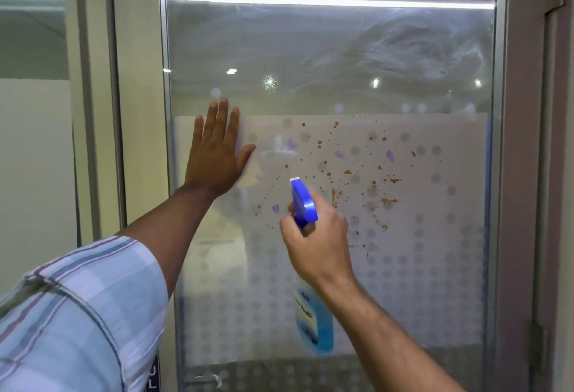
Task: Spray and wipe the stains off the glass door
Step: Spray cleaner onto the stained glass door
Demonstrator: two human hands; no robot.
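Head view: my right hand [316, 236] grips the spray bottle [303, 202] near the stains [372, 186] on the glass door [310, 50]; my left hand [217, 149] presses flat, left of them.

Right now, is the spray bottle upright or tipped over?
Upright: the spray bottle has its blue head on top, above the right hand, and its body below.

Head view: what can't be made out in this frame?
Spray bottle label: blurred, and partly behind the right forearm.
Whether it is spraying: the right hand covers the front of its neck, and no mist shows.
Under the left hand: the flat palm hides whether a cloth is there.
Smallest stains on the glass door: too small to count.
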